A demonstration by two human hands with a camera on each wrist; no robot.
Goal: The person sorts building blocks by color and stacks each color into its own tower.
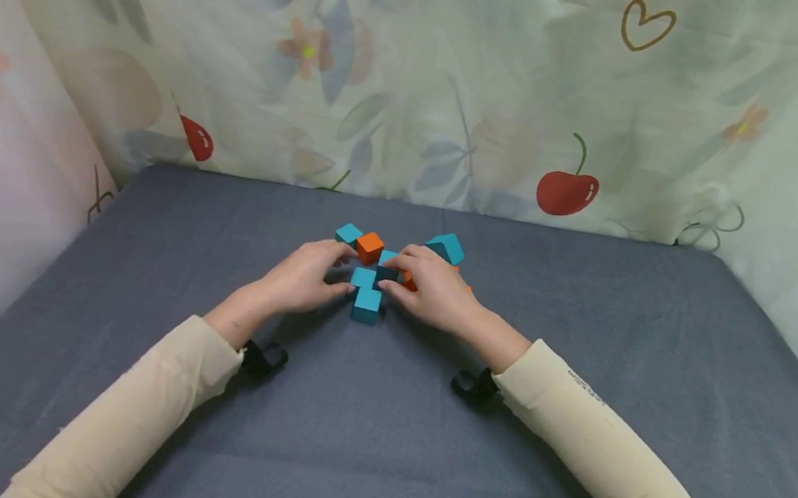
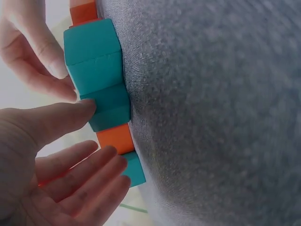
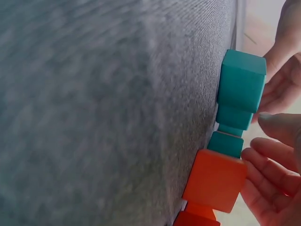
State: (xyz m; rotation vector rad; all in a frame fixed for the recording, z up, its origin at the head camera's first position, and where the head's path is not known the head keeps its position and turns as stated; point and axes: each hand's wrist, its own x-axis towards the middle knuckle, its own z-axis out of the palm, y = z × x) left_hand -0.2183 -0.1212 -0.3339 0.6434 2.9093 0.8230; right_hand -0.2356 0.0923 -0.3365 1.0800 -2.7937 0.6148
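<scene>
Several teal and orange cubes lie in a cluster on the grey cloth. My left hand [image 1: 305, 274] is at its left side, thumb tip touching a teal cube [image 1: 363, 277] in the middle; its fingers are loosely extended. In front of that cube sits another teal cube [image 1: 366, 305]. My right hand [image 1: 433, 289] is at the right, fingers relaxed, its fingertips beside a teal cube [image 1: 388, 258]; contact there is unclear. An orange cube [image 3: 216, 180] lies close to the right hand in the right wrist view, and the hand partly hides it in the head view.
At the back left a teal cube [image 1: 349, 233] stands beside an orange cube [image 1: 370, 248]. A teal block [image 1: 447, 247] lies behind the right hand. Grey cloth [image 1: 373, 447] covers the table, with patterned curtains [image 1: 420, 92] behind and at the sides.
</scene>
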